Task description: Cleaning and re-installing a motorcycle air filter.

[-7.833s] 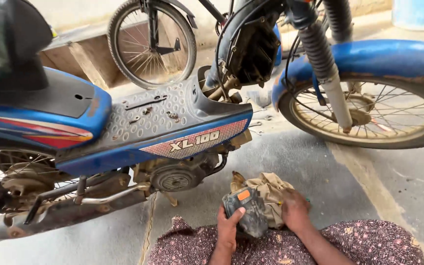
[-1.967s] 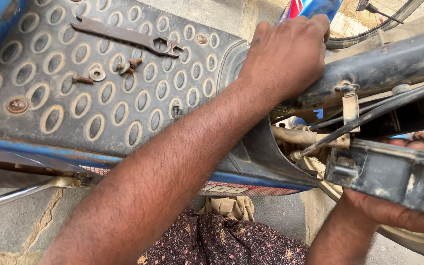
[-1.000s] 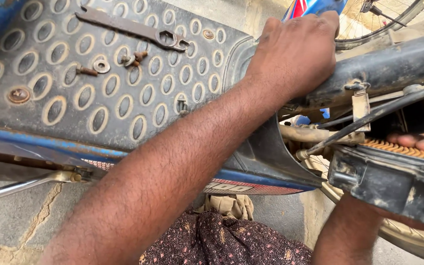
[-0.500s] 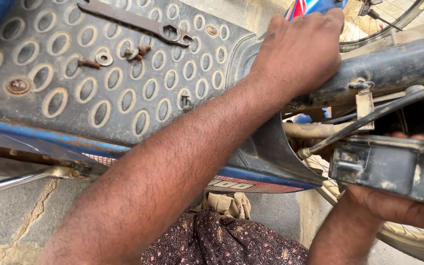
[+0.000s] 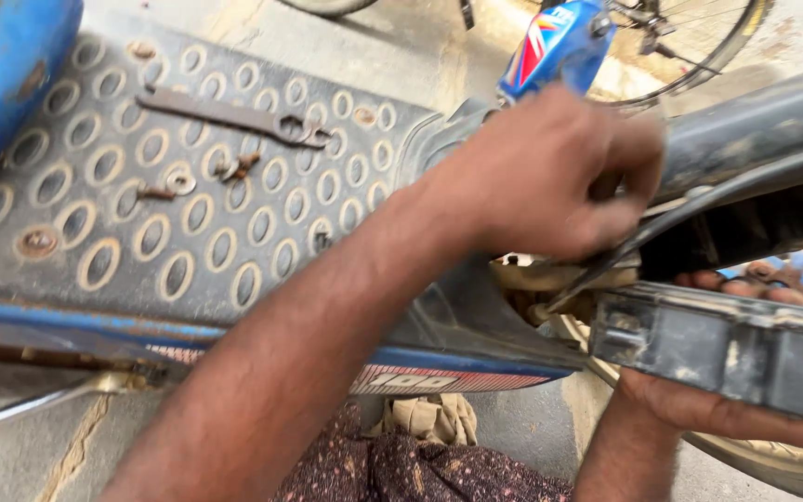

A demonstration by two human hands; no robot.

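My left hand (image 5: 550,177) reaches across the grey dimpled footboard (image 5: 141,270) of a blue moped. Its fingers are curled around a thin black cable (image 5: 597,279) just under the dark frame tube (image 5: 755,130); motion blur hides the exact grip. My right hand (image 5: 699,409) comes up from below and holds a dusty black box-shaped part (image 5: 727,344). The palm is under the part, and the fingertips (image 5: 755,279) show over its far side. The two hands are close together at the front of the moped.
A flat rusty wrench (image 5: 234,116), a washer (image 5: 178,181), small bolts (image 5: 239,167) and a rusty screw head (image 5: 37,244) lie on the footboard. A blue fender (image 5: 555,46) and a spoked wheel (image 5: 699,37) are beyond. A tan rag (image 5: 429,418) lies on the concrete below.
My left hand has slid down from the top edge of the front panel to the cable under the frame tube. The black box in my right hand sits slightly lower and further right in view.
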